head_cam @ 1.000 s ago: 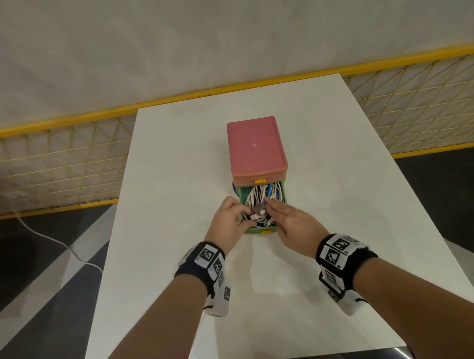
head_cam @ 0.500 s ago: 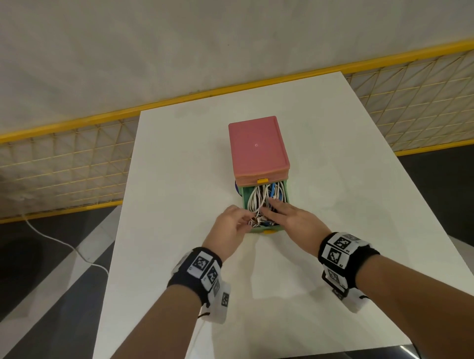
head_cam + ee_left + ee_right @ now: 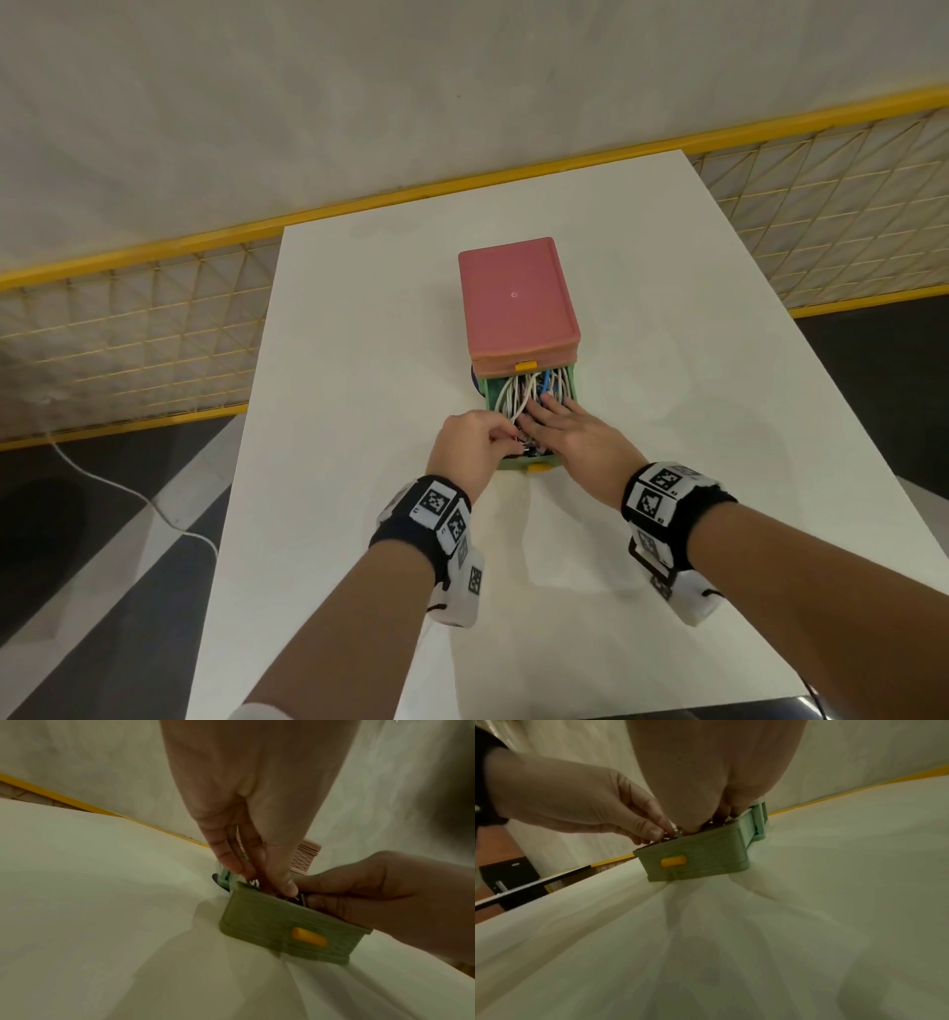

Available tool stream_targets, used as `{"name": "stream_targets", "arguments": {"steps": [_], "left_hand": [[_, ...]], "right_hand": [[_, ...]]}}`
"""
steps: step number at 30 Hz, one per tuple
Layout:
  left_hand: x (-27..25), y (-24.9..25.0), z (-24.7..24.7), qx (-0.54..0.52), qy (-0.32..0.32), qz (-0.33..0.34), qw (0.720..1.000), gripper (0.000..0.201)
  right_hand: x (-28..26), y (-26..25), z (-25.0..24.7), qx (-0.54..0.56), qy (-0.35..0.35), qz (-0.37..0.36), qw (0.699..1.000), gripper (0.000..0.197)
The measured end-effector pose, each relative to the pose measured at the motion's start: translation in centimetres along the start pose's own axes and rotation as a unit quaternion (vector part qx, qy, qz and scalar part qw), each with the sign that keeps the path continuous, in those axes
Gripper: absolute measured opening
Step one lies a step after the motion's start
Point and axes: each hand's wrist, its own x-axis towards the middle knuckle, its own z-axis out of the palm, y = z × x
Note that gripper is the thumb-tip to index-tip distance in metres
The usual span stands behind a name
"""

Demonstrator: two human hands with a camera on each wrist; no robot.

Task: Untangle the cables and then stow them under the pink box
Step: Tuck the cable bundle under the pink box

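Cables (image 3: 529,398), white with a couple of blue ones, heaped in the pulled-out green drawer (image 3: 518,464) beneath the pink box (image 3: 516,295), mid-table on the white tabletop (image 3: 359,334). Drawer open toward the near side, yellow tab (image 3: 537,467) on its near face; far ends of the loops already tucked under the pink box.

Left hand (image 3: 470,444) at the drawer's near-left corner, fingertips curled and pinching a strand or plug end at the rim. Right hand (image 3: 570,437) laid flat over the heap, fingers straight, pressing down, gripping nothing.

Likely handling: light, limp, springy — coils inclined to lift back over the rim once pressure goes. Smooth jackets, so somewhat slippery in a fingertip pinch; plug ends stiffer and surer to take hold of than mid-cable. Best held near the connectors or by a gathered bundle, not by one stray loop, which would only drag the rest out. Small metal ends prone to snagging on the drawer wall; a hard tug unwise. Drawer itself light plastic, apt to slide on the table if pushed without a steadying hand.

Exact strand pinched by the left hand not clear in the wrist views.
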Motion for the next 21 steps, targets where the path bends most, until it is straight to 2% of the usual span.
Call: {"name": "stream_targets", "arguments": {"steps": [2,5,8,11,14,19,21], "left_hand": [[-0.4,-0.4,0.4,-0.026,0.02,0.0,0.999,0.011],[-1.1,-1.3,0.9,-0.052,0.085,0.013,0.995,0.01],[-0.6,-1.7,0.7,-0.036,0.139,-0.009,0.99,0.011],[0.9,-1.1,0.6,-0.021,0.135,-0.045,0.99,0.008],[1.9,-0.7,0.5,-0.033,0.139,-0.061,0.988,0.016],[2.1,-1.3,0.2,-0.032,0.127,-0.041,0.991,0.001],[1.8,-1.7,0.1,-0.038,0.127,-0.007,0.991,0.009]], "right_hand": [[-0.3,-0.1,0.5,0.005,0.009,-0.002,1.0,0.049],[-0.7,0.4,0.9,-0.017,0.006,-0.018,1.0,0.062],[-0.5,0.7,0.9,-0.016,0.0,-0.028,0.999,0.062],[-0.5,0.8,0.8,-0.019,-0.007,-0.03,0.999,0.064],[-0.3,0.9,0.8,-0.04,-0.015,-0.03,0.999,0.063],[0.2,1.1,0.7,-0.055,-0.002,-0.036,0.998,0.056],[0.9,1.3,0.1,-0.052,-0.005,-0.034,0.998,0.055]]}}
